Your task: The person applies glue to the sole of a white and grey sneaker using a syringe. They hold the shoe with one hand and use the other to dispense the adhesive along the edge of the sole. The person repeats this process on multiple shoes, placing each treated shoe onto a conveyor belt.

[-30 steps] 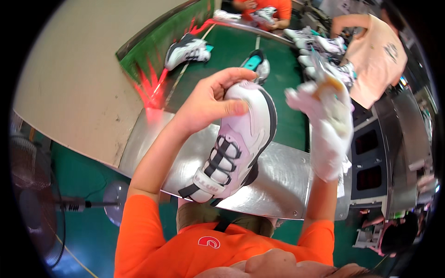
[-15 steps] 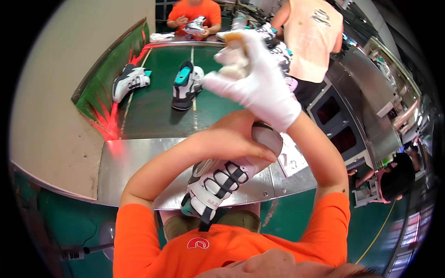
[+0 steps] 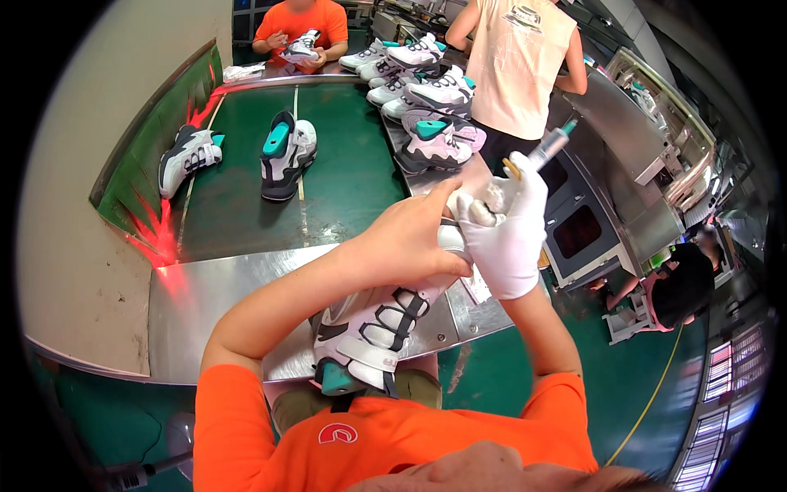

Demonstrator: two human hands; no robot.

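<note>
A white, grey and black sneaker hangs tilted in front of me, its toe pointing away and its teal-lined heel near my shirt. My bare left hand is closed around the toe end, thumb on the near side. Close by the toe, my white-gloved right hand is closed on a crumpled white wad. A clear tube with a teal end sticks up from that same hand, beside a small yellow piece. The glove hides part of the toe, and whether the wad touches it I cannot tell.
Two sneakers, one upright and one on its side, are on the green belt. Several more sneakers crowd the ledge at right. A metal edge plate lies before me. Two people work beyond.
My right hand has come down from above the belt to the sneaker's toe, with the wad and tube still in it. My left hand keeps its hold. The whole view has shifted a little.
</note>
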